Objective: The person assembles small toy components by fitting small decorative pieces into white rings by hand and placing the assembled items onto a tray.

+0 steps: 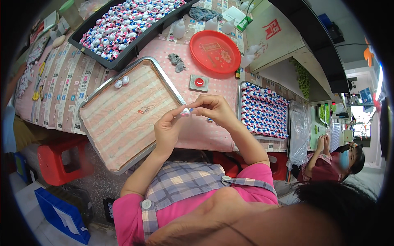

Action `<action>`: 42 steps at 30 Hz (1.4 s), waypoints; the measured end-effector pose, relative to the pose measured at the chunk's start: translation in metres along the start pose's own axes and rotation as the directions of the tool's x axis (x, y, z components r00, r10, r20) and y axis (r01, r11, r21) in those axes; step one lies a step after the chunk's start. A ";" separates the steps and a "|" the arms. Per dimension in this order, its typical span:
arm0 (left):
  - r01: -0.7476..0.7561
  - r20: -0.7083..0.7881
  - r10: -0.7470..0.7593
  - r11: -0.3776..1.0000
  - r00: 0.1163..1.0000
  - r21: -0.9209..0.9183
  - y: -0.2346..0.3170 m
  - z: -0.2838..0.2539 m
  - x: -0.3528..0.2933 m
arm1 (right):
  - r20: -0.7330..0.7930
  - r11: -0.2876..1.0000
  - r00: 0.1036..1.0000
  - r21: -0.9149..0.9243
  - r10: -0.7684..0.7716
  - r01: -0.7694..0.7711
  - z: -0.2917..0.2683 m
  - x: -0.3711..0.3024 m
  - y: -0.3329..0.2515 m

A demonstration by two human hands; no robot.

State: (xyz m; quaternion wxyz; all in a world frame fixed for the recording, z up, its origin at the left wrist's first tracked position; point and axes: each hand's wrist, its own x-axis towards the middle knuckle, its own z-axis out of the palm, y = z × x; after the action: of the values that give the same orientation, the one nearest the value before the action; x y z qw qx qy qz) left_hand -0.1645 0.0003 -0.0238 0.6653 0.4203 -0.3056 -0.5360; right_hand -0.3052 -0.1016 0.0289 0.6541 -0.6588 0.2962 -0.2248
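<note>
In front of my chest, my left hand [166,128] pinches a small white piece with pink and blue parts [186,111] between thumb and fingertips. The fingers of my right hand [214,110] close on the other side of the same piece, so the two hands meet there. Its exact kind is too small to tell. Below and left of my hands lies a metal-rimmed tray [111,141] lined with pink striped cloth. Two small white rounded pieces [122,82] rest near its far left corner. A grey square block with a red round top [199,82] sits just beyond my hands.
A black bin [119,61] heaped with similar pieces stands at the far left. Beyond my hands lies a red round tray [215,51]. On the right, another tray [264,138] holds rows of pieces. Scissors [40,91] lie at left; a masked person [328,164] sits at right.
</note>
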 end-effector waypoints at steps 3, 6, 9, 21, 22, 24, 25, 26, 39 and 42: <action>-0.024 -0.019 0.025 0.999 0.999 0.045 -0.002 0.001 -0.001 | -0.016 0.997 0.997 0.007 0.078 -0.078 0.001 -0.004 -0.004; -0.004 -0.026 0.007 0.995 1.000 0.100 -0.002 0.004 -0.001 | -0.060 0.997 0.996 0.021 0.072 -0.071 0.002 -0.009 0.005; -0.060 -0.024 0.065 0.981 0.998 0.182 -0.002 0.000 -0.001 | -0.132 0.983 0.984 -0.155 -0.119 0.098 0.007 -0.011 0.016; -0.435 0.259 0.367 0.569 0.894 0.698 0.026 0.015 0.000 | -0.339 0.982 0.922 -0.068 -0.186 0.173 0.010 -0.041 0.019; -0.373 0.215 0.319 0.610 0.923 0.699 0.032 0.012 -0.003 | -0.407 0.996 0.913 0.067 -0.022 0.054 -0.010 -0.046 0.018; -0.402 0.216 0.367 0.565 0.905 0.721 0.044 -0.001 0.001 | -0.722 0.915 0.589 -0.394 -0.364 0.083 -0.066 -0.072 0.023; -0.397 0.202 0.380 0.552 0.903 0.733 0.051 -0.012 0.002 | -0.784 0.907 0.492 -0.419 -0.380 0.032 -0.097 -0.089 0.018; -0.339 0.137 0.374 0.552 0.917 0.761 0.054 -0.032 0.003 | -0.812 0.895 0.438 -0.445 -0.385 -0.039 -0.121 -0.102 0.012; -0.206 0.182 0.182 0.119 0.966 0.971 0.092 -0.166 0.065 | -0.776 0.470 0.454 -0.628 -0.438 -0.620 -0.185 -0.135 0.042; -0.311 0.323 0.161 -0.097 0.933 0.946 0.085 -0.160 0.081 | -0.800 0.469 0.460 -0.599 -0.386 -0.649 -0.191 -0.140 0.053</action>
State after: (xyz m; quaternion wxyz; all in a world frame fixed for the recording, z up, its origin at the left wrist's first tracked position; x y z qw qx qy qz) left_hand 0.0309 -0.0348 -0.0260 0.2219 0.6785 -0.6989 -0.0440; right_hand -0.5419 -0.1432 -0.0025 -0.0136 -0.6414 0.7147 -0.2787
